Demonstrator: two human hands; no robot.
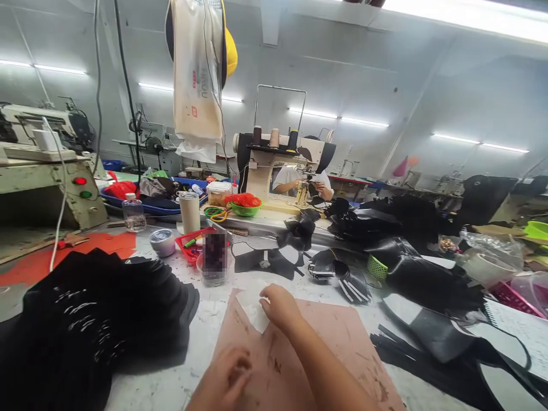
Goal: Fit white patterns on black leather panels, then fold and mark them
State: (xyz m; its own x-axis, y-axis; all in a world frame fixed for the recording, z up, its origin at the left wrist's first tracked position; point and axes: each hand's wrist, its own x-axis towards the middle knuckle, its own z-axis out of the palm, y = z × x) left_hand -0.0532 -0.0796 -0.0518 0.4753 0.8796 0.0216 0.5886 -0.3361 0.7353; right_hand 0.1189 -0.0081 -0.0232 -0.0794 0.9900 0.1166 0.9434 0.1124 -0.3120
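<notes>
A pinkish-brown board [338, 334] lies on the table in front of me, with worn dark marks on it. A thin white sheet [252, 308] lies over its far edge, one corner pointing towards me. My right hand [280, 308] reaches across the board, its bent fingers closed at the right edge of the sheet. Nearer to me, over the board's left edge, my left hand [229, 374] is curled with thumb and fingers close together; it is slightly blurred, and anything between the fingertips is hidden. Black cut pieces [269, 260] lie beyond the sheet.
A tall stack of black pieces [107, 308] stands on my left. Black strips [432, 365] and more black material lie on the right. A sewing machine [265, 165] stands ahead, with a person [323, 182] behind it. A cup [189, 211] and red basket [184, 242] are left of centre.
</notes>
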